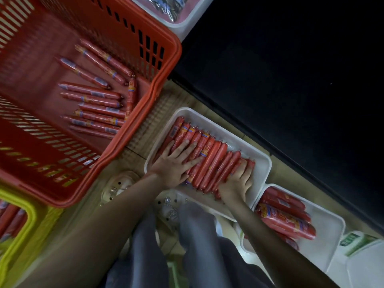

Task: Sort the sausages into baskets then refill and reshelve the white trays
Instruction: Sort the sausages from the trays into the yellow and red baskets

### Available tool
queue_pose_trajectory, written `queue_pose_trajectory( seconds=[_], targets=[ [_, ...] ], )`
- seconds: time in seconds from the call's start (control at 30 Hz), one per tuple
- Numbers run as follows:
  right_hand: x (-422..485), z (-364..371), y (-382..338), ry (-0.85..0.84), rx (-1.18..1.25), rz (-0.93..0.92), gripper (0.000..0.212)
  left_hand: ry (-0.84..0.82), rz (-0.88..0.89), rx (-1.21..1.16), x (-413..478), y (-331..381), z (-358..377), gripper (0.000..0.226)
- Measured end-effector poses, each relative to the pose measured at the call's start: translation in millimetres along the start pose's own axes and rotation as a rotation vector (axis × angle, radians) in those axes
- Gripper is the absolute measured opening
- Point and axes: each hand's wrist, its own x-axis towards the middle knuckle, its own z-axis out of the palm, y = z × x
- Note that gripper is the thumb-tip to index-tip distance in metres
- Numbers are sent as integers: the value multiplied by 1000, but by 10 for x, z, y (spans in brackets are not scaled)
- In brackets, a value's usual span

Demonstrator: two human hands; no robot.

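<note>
On the floor (187,100), a white tray (245,140) was found filled with a row of red sausages (212,159) laid side by side. The left hand (174,165) was laid flat on the row's left end, its grip open and fingers spread. The right hand (234,183) was placed over the row's right end; whether its grip was closed on anything could not be told. Loose sausages (93,100) were noted in the red basket (166,65) near the tray. A second white tray (324,242), partly filled, was noted just beside the first.
</note>
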Motion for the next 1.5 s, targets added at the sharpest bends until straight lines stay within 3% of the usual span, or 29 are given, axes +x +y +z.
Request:
queue_pose_trajectory(
  seconds=[0.1, 0.13, 0.3, 0.57, 0.7, 0.87, 0.97, 1.03, 1.13, 1.27, 1.4, 1.5],
  targets=[
    [41, 14, -58, 123, 403, 216, 86, -8, -4, 8, -2, -18, 35, 63],
    [49, 22, -79, 132, 438, 243, 82, 10, -5, 12, -9, -18, 38, 63],
    [-32, 170, -136, -35, 190, -163, 76, 86, 8, 51, 25, -21, 97, 71],
    [-91, -5, -176, -35, 121, -242, 73, -32, -33, 80, 5, 52, -132, 64],
    [-271, -355, -541, 26, 153, -482, 63, -68, -59, 13, -113, 206, -757, 61],
    [-725, -957, -1215, 14, 263, -938, 60, 579, 112, -261, -885, 128, -1727, 35],
    [-1021, -1124, -1708, 55, 306, -1214, 49, 857, -108, -219, -1649, -324, -2087, 35],
    [-1190, -1106, -2070, 72, 286, -1400, 49, 898, -318, -150, -2116, -804, -2016, 35],
    [-1396, -828, -2642, 107, 159, -1598, 54, 759, -463, -27, -2638, -1424, -1574, 36],
    [-1351, -84, -3130, 81, -256, -1729, 69, 683, -490, -24, -2855, -1778, -969, 50],
    [-1120, 696, -3287, 62, -873, -1771, 85, 875, -520, -144, -2717, -1842, -651, 54],
    [-924, 1077, -3351, -63, -1266, -1550, 81, 1025, -504, -157, -2630, -1854, -559, 58]
  ],
)
